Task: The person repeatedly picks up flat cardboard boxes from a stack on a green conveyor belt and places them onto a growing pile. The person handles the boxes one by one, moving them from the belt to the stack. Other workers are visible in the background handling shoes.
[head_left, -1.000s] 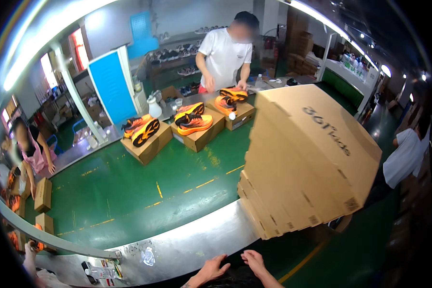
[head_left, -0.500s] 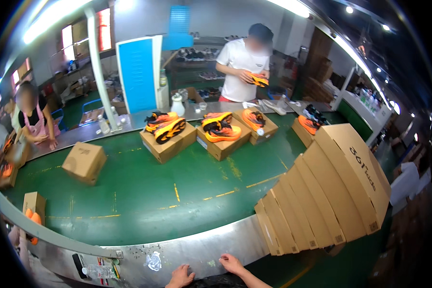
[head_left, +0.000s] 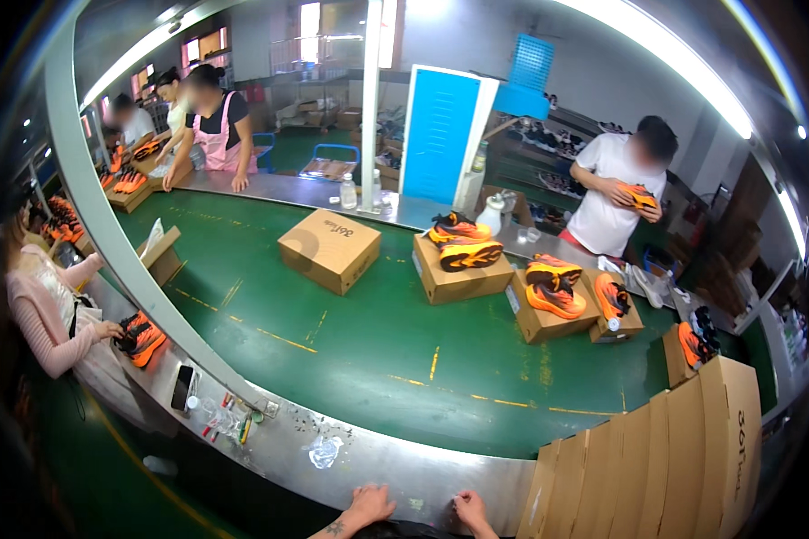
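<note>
My left hand (head_left: 370,503) lies on the near edge of the metal ledge (head_left: 386,467), fingers spread a little and nothing held. To its right, my right hand (head_left: 469,510) rests on the same ledge with loosely bent fingers, empty too. A crumpled piece of clear plastic (head_left: 324,452) lies on the ledge, left of my left hand. Beside my right hand rises a leaning row of brown shoeboxes (head_left: 643,467). Across the green conveyor belt (head_left: 377,350), a closed shoebox (head_left: 331,250) sits alone, turned at an angle.
Orange and black sneakers (head_left: 469,242) lie on several boxes along the far side. A phone (head_left: 182,386), plastic bottle (head_left: 208,413) and pens (head_left: 245,428) lie left, near a metal post (head_left: 108,198). A person (head_left: 620,189) opposite holds a shoe; others work at left.
My view has swung left, so the scene sits further right and more people show at left. The lone shoebox has come nearer the other boxes. Both my hands stay on the ledge.
</note>
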Demonstrator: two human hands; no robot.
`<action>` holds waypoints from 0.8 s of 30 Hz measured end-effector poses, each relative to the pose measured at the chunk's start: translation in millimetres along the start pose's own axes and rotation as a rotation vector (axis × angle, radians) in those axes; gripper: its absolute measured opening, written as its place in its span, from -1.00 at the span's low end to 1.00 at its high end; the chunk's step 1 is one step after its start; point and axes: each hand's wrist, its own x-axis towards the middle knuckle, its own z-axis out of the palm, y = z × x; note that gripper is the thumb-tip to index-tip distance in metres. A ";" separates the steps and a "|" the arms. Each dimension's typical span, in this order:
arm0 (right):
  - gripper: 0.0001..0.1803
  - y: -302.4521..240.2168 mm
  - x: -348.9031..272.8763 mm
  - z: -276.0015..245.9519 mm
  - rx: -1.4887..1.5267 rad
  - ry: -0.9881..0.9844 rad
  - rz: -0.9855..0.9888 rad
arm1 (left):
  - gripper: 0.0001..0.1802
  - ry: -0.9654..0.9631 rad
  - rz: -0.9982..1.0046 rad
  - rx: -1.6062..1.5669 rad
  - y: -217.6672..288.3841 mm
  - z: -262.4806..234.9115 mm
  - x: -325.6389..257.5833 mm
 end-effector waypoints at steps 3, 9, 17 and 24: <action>-0.65 9.8 4.1 3.1 -0.220 0.023 -0.115 | -0.37 0.118 0.024 -0.211 -3.0 -20.5 9.3; -0.54 -2.7 -2.7 8.4 -0.158 0.041 -0.133 | -0.37 0.581 0.077 -0.347 -25.8 -110.5 88.6; -0.51 -76.7 -36.9 30.0 -0.318 0.177 0.159 | -0.14 0.865 0.164 -0.071 -80.0 -308.0 293.8; -0.43 -114.3 -40.9 39.6 -0.341 0.238 0.283 | 0.18 0.952 -0.078 0.192 -120.3 -446.8 426.3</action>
